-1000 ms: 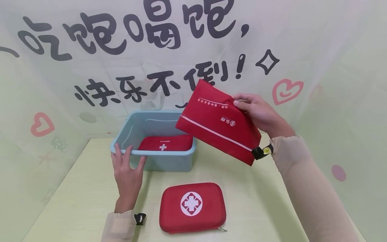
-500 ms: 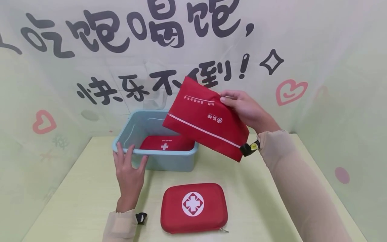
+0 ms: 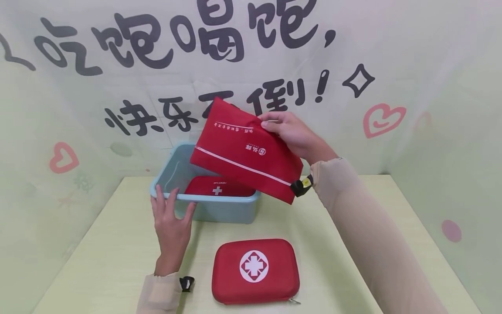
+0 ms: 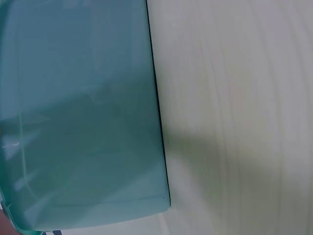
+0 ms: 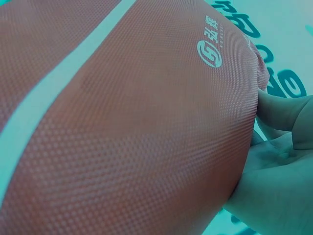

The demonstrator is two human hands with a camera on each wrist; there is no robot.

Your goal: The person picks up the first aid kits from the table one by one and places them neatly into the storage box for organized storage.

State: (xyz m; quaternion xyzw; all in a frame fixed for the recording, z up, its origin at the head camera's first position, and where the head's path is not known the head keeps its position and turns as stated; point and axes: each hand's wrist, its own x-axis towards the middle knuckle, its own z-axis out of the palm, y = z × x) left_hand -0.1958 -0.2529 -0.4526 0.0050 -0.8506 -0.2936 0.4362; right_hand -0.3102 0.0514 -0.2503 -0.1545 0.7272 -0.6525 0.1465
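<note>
In the head view my right hand pinches the upper edge of a flat red fabric pouch with a white stripe and printed lettering. The pouch hangs tilted over the right side of a light-blue plastic bin. My left hand touches the bin's front-left rim, its fingers spread and fairly straight. Inside the bin lies a red first-aid case with a white cross, partly covered by the pouch. The right wrist view shows the thumb at the edge of the pouch.
A red hard-shell first-aid case with a round white cross emblem lies on the pale table in front of the bin. Behind stands a wall sheet with large black lettering. The left wrist view shows the bin's wall beside the tabletop.
My right hand has carried the red pouch leftward, from right of the bin to over its right side. My left hand stays at the bin's rim.
</note>
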